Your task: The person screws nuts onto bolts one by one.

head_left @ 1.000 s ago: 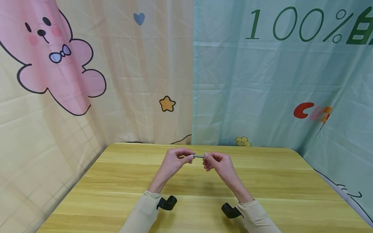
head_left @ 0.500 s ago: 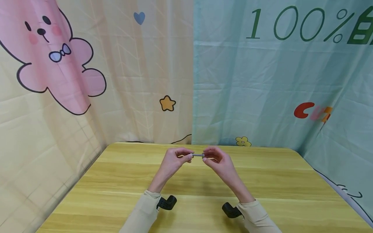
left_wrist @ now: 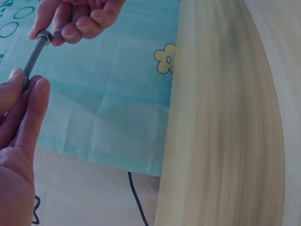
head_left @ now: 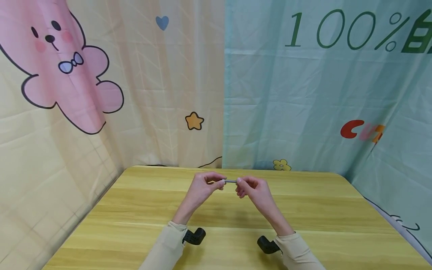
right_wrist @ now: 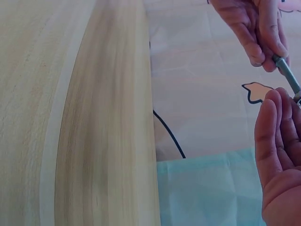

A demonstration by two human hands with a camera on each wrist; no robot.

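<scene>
A threaded metal bolt is held in the air above the table, lying nearly level between both hands in the head view. My left hand pinches its head end between thumb and fingers. On the other end sits a hex nut, and the thumb and forefinger of my right hand pinch it there. The right hand's remaining fingers curl below. In the right wrist view the bolt's smooth shank leaves the left fingertips, while the nut is partly cut off at the frame's edge.
Below the hands spreads a wood-grain table. Behind it hang a cream curtain with a pink bear print and a blue-green curtain. Black wrist mounts stick out from both sleeves.
The right fingers lifted and spread at the nut half a second ago, and now they are closed round it again, lower down. My left hand keeps its hold on the bolt.
</scene>
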